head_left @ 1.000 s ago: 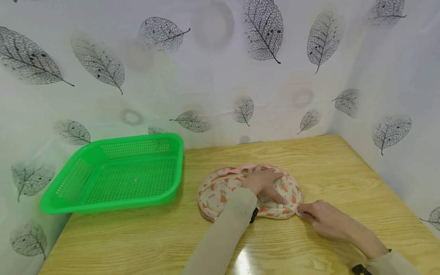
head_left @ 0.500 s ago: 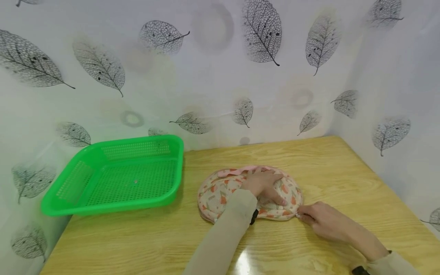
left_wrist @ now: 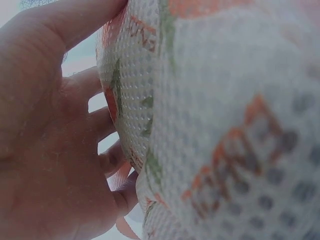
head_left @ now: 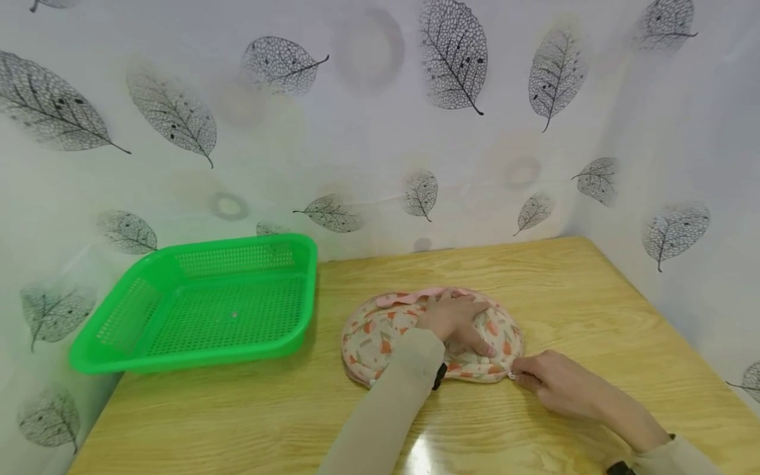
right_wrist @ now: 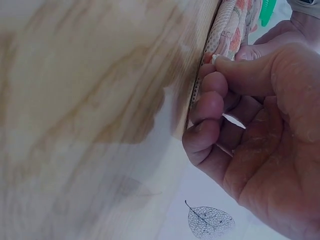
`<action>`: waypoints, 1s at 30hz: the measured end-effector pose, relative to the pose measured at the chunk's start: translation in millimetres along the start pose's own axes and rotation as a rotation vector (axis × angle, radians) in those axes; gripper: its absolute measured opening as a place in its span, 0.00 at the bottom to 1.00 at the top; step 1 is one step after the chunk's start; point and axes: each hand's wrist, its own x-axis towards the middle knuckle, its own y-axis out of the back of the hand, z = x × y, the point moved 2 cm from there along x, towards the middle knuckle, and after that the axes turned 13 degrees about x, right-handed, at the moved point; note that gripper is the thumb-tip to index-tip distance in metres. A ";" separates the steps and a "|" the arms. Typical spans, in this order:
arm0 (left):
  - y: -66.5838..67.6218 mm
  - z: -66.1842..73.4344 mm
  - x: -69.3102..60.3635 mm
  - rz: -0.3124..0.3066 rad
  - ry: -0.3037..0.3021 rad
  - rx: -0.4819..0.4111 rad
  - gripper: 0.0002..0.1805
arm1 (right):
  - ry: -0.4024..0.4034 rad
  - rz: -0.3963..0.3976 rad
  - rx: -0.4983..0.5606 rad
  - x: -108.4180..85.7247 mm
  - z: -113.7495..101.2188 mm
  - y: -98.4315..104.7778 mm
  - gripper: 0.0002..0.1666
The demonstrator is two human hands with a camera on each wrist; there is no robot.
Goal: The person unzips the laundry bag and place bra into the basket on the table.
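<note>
A mesh laundry bag with an orange-and-green floral print and a pink strap lies on the wooden table. Across its top spreads my left hand, pressing down with straight, parted fingers; the left wrist view shows the bag's dotted mesh close beside the palm. At the bag's right front corner, my right hand pinches a small white zipper pull between thumb and index finger. The other fingers of that hand are curled. My left forearm hides part of the bag's front edge.
To the left of the bag stands a green plastic basket with perforated walls, a tiny pinkish spot on its floor. A leaf-patterned sheet hangs behind and along the right side of the wooden table.
My right hand has crept slightly left along the bag's edge with the zipper pull. My left hand stays in place on the bag. The head view has shifted a little.
</note>
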 end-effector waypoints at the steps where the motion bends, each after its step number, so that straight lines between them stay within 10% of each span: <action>1: 0.0 0.2 0.2 -0.001 0.001 0.001 0.50 | 0.004 0.000 0.004 0.1 0.3 0.1 0.15; 30: -2.7 -0.1 0.6 0.008 0.008 -0.011 0.50 | 0.058 -0.002 0.035 2.4 -3.1 -4.9 0.16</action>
